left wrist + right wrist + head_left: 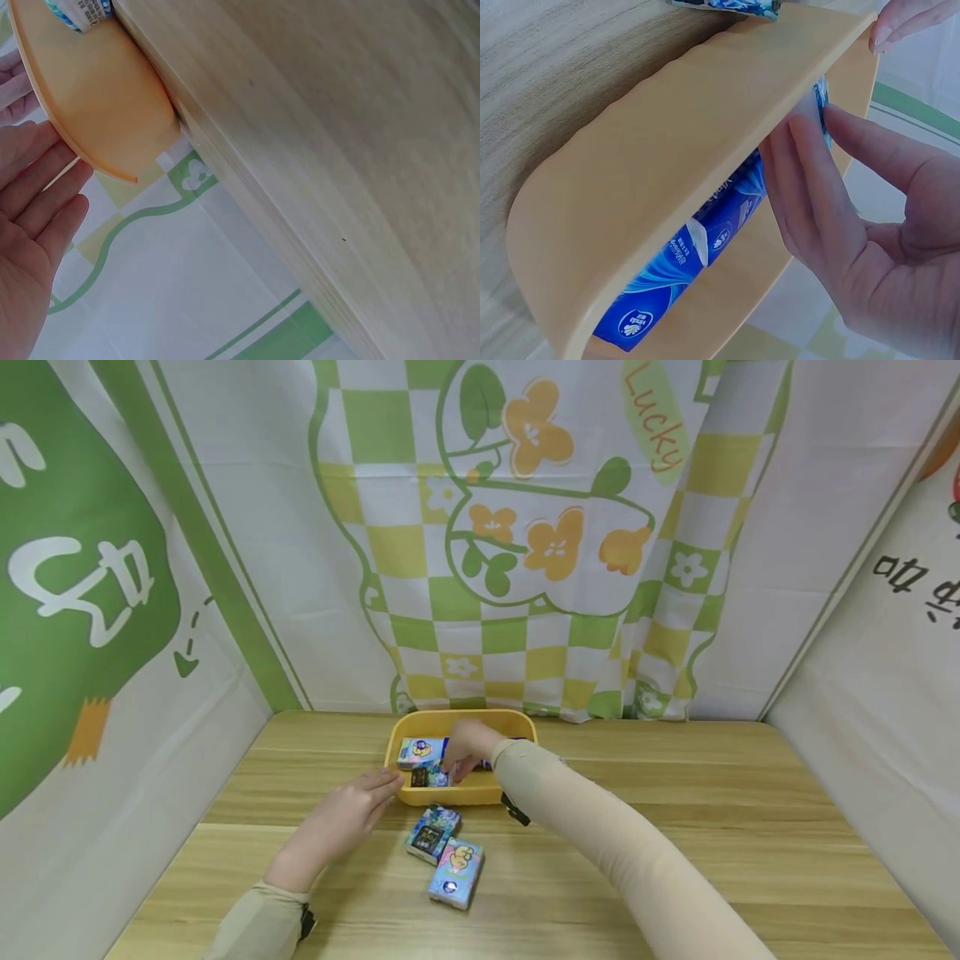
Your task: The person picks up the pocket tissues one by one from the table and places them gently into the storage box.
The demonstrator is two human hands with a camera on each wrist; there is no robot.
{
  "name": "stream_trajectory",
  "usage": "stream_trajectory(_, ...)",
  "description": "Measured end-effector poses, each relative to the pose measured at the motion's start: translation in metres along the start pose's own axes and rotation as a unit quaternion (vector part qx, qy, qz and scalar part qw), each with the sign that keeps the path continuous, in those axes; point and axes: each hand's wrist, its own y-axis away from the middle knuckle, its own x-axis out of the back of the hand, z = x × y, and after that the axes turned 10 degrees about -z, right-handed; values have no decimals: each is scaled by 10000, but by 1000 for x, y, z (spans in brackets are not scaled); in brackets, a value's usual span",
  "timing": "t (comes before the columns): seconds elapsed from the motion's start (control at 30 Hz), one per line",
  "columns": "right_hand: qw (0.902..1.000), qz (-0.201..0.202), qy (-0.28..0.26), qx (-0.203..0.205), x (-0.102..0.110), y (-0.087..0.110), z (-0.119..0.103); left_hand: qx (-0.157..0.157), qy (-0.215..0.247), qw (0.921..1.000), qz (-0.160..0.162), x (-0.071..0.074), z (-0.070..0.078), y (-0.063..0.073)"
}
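Observation:
A yellow plastic bin (465, 796) stands at the back of the table. Inside it, my right hand (471, 748) pinches a floral blue tissue pack (437, 776) between thumb and fingers, its lower part hidden by the bin wall in the right wrist view. A light blue cartoon tissue pack (420, 748) lies behind it, and dark blue tissue packs (660, 289) line the other end. With fingers nearly straight, my left hand (347, 810) touches the bin's left rim. In front of the bin lie another floral pack (437, 827) and another cartoon pack (459, 870).
The wooden table (675, 860) runs back to a checkered curtain (517, 635), which hangs right behind the bin. Printed fabric walls (225, 527) rise along the left and right sides.

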Motion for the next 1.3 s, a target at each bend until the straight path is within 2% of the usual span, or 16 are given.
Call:
stream_trajectory(0.17, 9999, -93, 120, 71, -1, -2, -1, 32, -4, 10000, -17, 0, 0, 0)
stream_trajectory(0.4, 9995, -228, -164, 108, -1, -3, -2, 39, -15, 10000, -37, 0, 0, 0)
stream_trajectory(0.67, 9979, -451, -333, 330, 2, -4, -1, -69, -41, 10000, 45, 0, 0, 1)
stream_trajectory(1.13, 9970, -681, -185, 309, 5, -3, -3, -55, -121, 9999, 3, 3, 0, 1)
stream_trajectory(1.3, 9940, -909, -549, 266, 6, -3, -3, -97, -134, 9999, 35, 3, 1, 1)
